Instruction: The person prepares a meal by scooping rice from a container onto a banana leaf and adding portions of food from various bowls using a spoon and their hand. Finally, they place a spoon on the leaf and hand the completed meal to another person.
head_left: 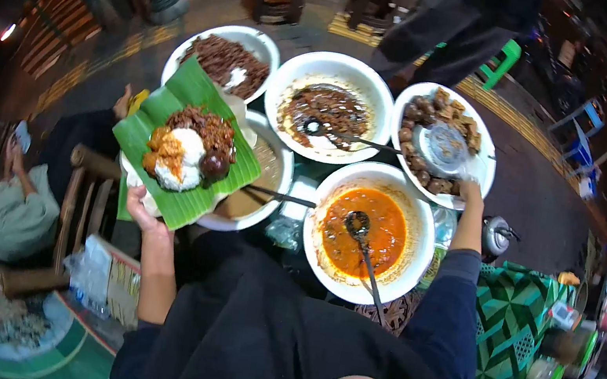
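Observation:
My left hand [146, 211] grips a banana leaf [230, 126] lined with paper from below, at its near edge. On the leaf lie white rice [187, 147] with orange sauce, shredded brown food [206, 125] and a dark brown egg [214, 166]. Over at the right, my right hand [470, 189] is at the near rim of a white basin [487, 171] with brown eggs [420, 113] and tofu pieces [454, 114]. Its fingers are blurred, with something translucent about them, and I cannot tell what they hold. Beside them a clear plastic bowl [444, 147] sits among the eggs.
More basins surround the hands: shredded brown food [225, 58], dark stew [328, 110], orange curry [365, 227] with a black ladle [358, 226], and pale brown sauce [263, 171]. A person [23, 205] sits at left; another's legs [456, 27] stand ahead. A kettle [497, 234] is at right.

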{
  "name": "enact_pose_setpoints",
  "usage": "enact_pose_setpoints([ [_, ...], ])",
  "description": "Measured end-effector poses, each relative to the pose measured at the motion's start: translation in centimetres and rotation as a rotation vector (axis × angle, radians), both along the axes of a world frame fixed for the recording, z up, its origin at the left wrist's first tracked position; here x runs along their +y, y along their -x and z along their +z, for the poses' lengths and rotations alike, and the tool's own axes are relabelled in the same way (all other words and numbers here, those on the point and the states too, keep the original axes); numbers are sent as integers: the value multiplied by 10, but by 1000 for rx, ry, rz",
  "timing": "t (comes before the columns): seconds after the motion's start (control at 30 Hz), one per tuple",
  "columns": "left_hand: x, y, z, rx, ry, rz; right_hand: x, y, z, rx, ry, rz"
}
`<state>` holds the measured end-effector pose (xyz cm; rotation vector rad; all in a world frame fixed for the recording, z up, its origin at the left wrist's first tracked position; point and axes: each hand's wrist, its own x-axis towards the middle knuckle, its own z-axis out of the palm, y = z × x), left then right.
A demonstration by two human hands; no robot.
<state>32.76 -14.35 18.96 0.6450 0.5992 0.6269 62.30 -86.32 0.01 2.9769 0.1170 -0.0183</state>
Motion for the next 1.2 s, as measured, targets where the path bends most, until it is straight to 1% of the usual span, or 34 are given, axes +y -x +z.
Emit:
enact_pose_setpoints([
  [0.07, 15, 17, 8, -36, -35, 70, 77, 48, 71, 391, 133, -53],
  [0.1, 29, 27, 1, -57, -47, 121, 51, 33, 25, 190, -161, -136],
  [0.13, 39, 37, -1, -67, -72, 150, 67, 51, 42, 217, -79, -93],
  [0.17, 47, 48, 2, -52, -66, 186, 74, 64, 40, 29, -184, -55],
  [0.2, 54, 58, 4, -42, -61, 215, 61, 67, 16, -72, -237, -14],
  [0.27, 73, 80, 1, -45, -84, 259, 76, 87, 25, -58, -237, -4],
  [0.33, 87, 99, -6, -39, -62, 278, 169, 127, 119, 82, -293, -50],
  [0.37, 85, 106, -1, -59, -56, 276, 220, 148, 170, 151, -318, -75],
  [0.4, 88, 112, -4, -65, -63, 279, 251, 153, 168, -123, -585, 56],
  [0.43, 93, 119, -10, -76, -84, 273, 289, 152, 157, -319, -891, 270],
  [0.47, 99, 125, -14, -89, -108, 270, 346, 174, 178, -155, -1171, 267],
  [0.5, 99, 130, -14, -57, -106, 302, 384, 184, 176, -20, -915, 234],
  [0.53, 104, 135, -22, -35, -82, 310, 415, 181, 152, -2, -962, 559],
  [0.57, 107, 140, -26, -37, -60, 294, 451, 178, 136, 30, -770, 770],
  [0.6, 108, 145, -29, -36, -39, 277, 481, 182, 120, -53, -692, 863],
  [0.63, 109, 150, -31, -13, -15, 275, 505, 181, 99, -86, -490, 877],
  [0.67, 110, 155, -28, 10, -29, 269, 519, 179, 80, -183, -309, 897],
  [0.73, 112, 166, -26, 25, 10, 264, 540, 167, 59, -14, -52, 836],
  [0.8, 126, 183, -42, 16, 4, 233, 545, 162, 67, 151, 52, 807],
  [0.83, 131, 193, -49, 11, 28, 195, 544, 160, 73, 193, 76, 836],
  [0.87, 136, 200, -54, 7, 55, 157, 538, 154, 69, 223, -91, 787],
  [0.9, 129, 202, -45, 6, 73, 194, 529, 151, 72, 223, -130, 691],
  [0.93, 132, 206, -48, 5, 86, 193, 523, 149, 73, 220, -169, 597],
  [1.03, 144, 222, -68, -10, 109, 206, 510, 185, 130, 70, -123, 563],
  [1.07, 143, 223, -67, -8, 126, 210, 507, 193, 138, 76, -107, 565],
  [1.13, 141, 223, -62, -27, 123, 207, 503, 202, 148, -75, -90, 536],
  [1.2, 139, 220, -63, -19, 138, 222, 506, 213, 157, -106, -80, 512],
])
